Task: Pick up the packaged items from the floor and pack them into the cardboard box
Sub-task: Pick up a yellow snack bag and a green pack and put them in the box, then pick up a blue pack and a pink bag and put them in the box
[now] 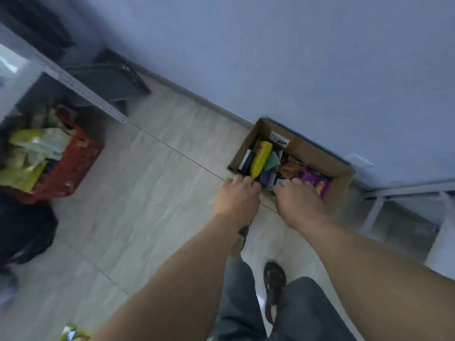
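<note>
Brown cardboard box point(317, 153), red crate point(73, 166)

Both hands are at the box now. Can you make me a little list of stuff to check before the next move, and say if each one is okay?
1. Cardboard box open on top: ok.
2. Room left inside, between the yellow packet and purple packet: cannot tell.
3. Left hand at the box's near edge: ok.
4. Right hand holding a packet: cannot tell, too blurry.
5. All packets off the floor: not ok, one packet lies at the bottom edge.
</note>
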